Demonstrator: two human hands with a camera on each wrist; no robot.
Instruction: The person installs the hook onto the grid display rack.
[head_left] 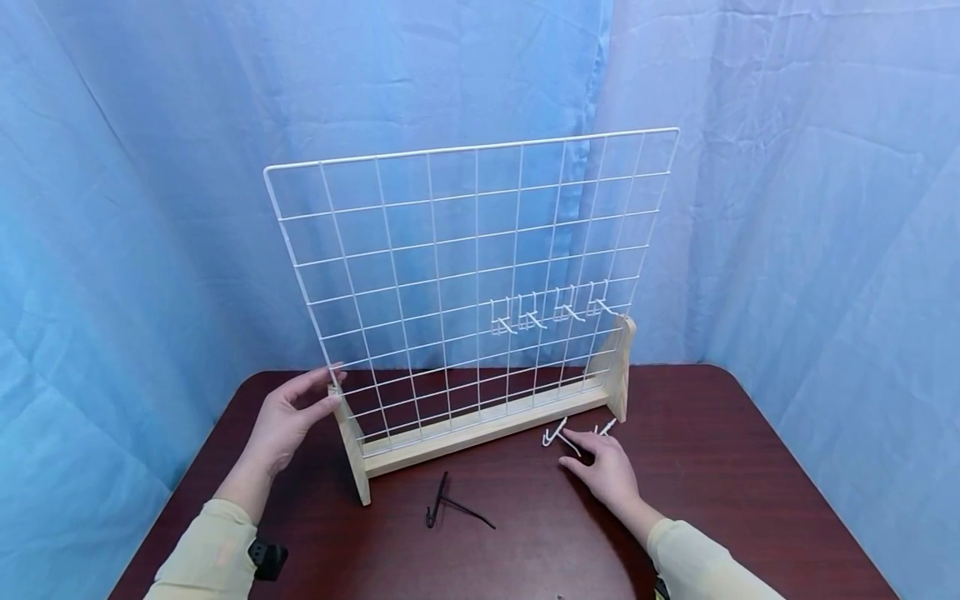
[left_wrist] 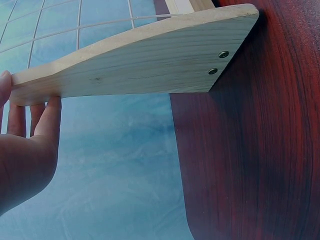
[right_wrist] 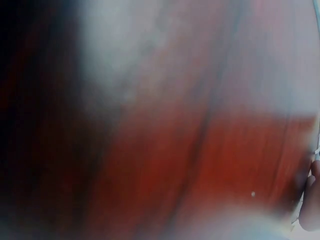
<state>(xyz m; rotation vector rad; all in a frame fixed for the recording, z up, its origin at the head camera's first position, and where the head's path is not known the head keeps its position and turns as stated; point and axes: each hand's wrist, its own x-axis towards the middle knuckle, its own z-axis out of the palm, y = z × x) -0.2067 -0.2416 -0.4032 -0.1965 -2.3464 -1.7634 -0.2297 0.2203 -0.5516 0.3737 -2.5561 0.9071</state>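
A white wire grid panel [head_left: 476, 275] stands upright in a wooden base [head_left: 487, 427]. My left hand [head_left: 281, 421] pinches the upper end of the base's left side panel [left_wrist: 140, 65], with the thumb on one face and the fingers on the other. My right hand [head_left: 609, 471] is low over the table, its index fingertip at a white wire hook [head_left: 555, 433], thumb apart from the finger. Another white hook [head_left: 604, 427] lies partly behind that hand. Several white hooks [head_left: 570, 312] hang on the grid's right side. The right wrist view is mostly blurred.
A black wire hook [head_left: 442, 500] lies on the dark red-brown table [head_left: 525, 542] in front of the base. Blue curtains [head_left: 450, 75] surround the table at the back and sides. The base's right side panel [head_left: 621, 367] stands near the table's far edge.
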